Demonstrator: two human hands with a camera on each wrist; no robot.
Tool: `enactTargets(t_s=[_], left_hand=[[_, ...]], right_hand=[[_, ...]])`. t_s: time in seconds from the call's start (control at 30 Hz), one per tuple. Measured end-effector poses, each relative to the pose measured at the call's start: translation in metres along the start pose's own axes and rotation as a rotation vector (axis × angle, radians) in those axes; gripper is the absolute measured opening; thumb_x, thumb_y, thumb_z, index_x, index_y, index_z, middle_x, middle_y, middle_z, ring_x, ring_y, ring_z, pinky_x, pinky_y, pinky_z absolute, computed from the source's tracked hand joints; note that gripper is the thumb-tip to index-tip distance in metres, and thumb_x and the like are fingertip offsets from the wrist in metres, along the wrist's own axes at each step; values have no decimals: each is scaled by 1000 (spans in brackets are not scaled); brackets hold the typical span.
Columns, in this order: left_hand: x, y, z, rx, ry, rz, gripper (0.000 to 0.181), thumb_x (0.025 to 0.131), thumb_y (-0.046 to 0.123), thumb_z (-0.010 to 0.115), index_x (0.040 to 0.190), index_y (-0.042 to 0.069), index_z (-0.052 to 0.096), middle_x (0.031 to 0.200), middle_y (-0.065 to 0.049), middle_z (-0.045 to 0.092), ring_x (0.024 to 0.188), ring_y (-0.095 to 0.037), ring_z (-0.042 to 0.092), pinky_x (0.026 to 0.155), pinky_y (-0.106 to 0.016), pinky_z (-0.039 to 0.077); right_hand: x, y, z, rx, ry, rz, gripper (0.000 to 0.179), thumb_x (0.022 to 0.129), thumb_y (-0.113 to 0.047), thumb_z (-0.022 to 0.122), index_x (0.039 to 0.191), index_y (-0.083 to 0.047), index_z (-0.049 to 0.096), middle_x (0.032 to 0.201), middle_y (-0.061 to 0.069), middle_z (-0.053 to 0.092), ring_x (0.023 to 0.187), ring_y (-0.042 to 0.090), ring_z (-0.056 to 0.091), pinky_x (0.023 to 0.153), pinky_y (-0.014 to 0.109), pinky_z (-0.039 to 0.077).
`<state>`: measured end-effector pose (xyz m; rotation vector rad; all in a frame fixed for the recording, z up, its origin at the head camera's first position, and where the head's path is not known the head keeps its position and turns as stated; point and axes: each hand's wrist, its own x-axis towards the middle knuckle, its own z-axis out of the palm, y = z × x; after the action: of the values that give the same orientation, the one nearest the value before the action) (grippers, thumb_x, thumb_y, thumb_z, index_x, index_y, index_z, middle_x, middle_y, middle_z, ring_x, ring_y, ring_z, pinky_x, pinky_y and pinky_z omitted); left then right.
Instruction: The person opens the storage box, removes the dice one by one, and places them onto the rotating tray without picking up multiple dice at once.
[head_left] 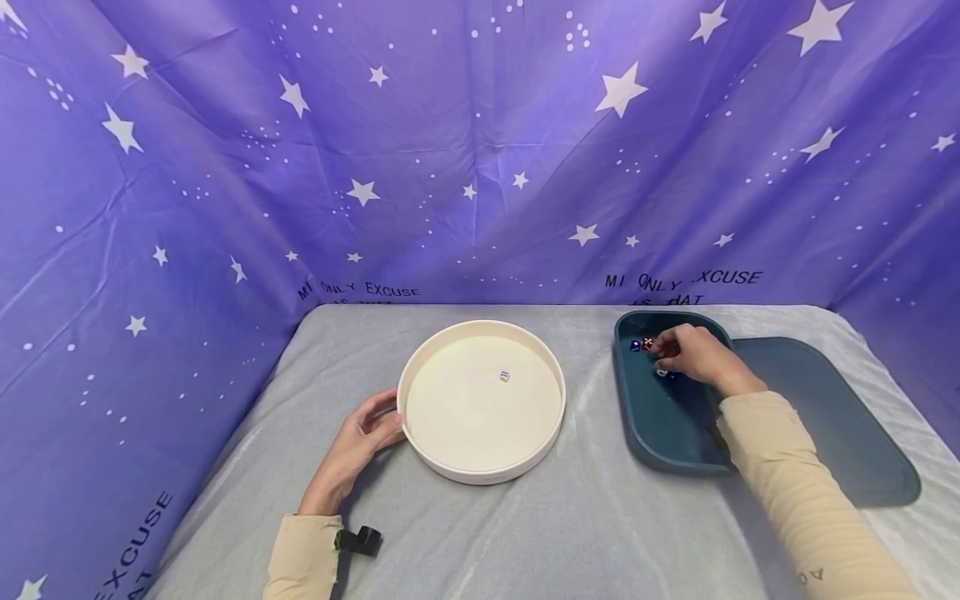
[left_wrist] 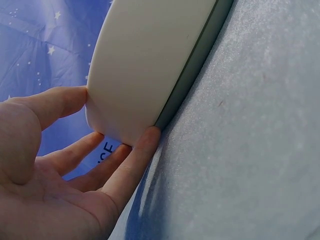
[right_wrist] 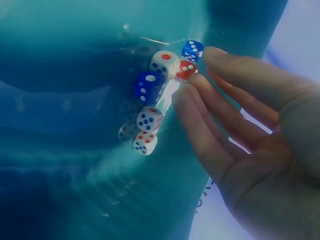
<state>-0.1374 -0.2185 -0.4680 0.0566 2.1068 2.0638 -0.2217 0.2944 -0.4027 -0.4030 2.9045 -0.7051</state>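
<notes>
My left hand [head_left: 360, 442] rests its thumb and fingertips against the outer wall of a round cream tray [left_wrist: 145, 65]. One small white die [head_left: 505, 377] lies inside that tray. My right hand [head_left: 693, 354] reaches into a dark teal box [head_left: 633, 425], thumb and fingers apart over several dice. By its fingertips in the right wrist view are a small red die [right_wrist: 186, 70] and a small blue die [right_wrist: 192, 50]. A larger white die [right_wrist: 165, 64] and a dark blue die [right_wrist: 150, 87] sit beside them, with two more white dice [right_wrist: 149, 119] below.
A flat teal lid [head_left: 832, 417] lies to the right of the box, partly under the right sleeve. Grey cloth [head_left: 540, 533] covers the table. A purple star-printed curtain [head_left: 480, 150] hangs behind and at both sides. A black strap device [head_left: 360, 540] is on the left wrist.
</notes>
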Motion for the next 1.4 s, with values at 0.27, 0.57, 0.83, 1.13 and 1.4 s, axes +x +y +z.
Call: enactTargets(t_s=[0.27,0.57,0.83,1.13,1.4], left_hand=[[-1,-1,0,-13,-18,5,55,97,6,62,147,-2,39,148,-25,42,119,-16,59,98,-31,57],[0,-1,0,-14,-26,9,56,97,7,62,147,-2,39,149,-25,42,122,-20,58,97,-31,57],[1,0,1,-11,-25,4,55,97,7,62,147,-1,40,149,-23,42,123,-22,58,97,-32,58],[0,0,0,-7,-22,7,56,97,7,62,147,-3,39,148,-26,41,122,-20,58,97,-30,58],[0,-1,-2,-1,-11,1,56,97,10,64,147,0,41,148,-23,43,120,-15,59,96,-30,58]], right_hand=[[-2,5,4,36,-38,25,14,81,3,76,94,7,70,86,14,70,78,23,66,70,43,60],[-4,12,5,24,-48,7,8,82,4,74,89,5,71,81,11,70,74,21,63,66,40,59],[-5,16,6,34,-31,2,6,83,2,74,89,3,73,84,12,72,75,19,66,66,41,60],[-7,12,-1,8,17,-30,4,85,-3,74,87,0,76,85,12,74,72,16,65,64,35,57],[-4,1,-8,4,48,-68,8,87,-2,73,93,1,77,89,15,74,77,22,69,66,36,59]])
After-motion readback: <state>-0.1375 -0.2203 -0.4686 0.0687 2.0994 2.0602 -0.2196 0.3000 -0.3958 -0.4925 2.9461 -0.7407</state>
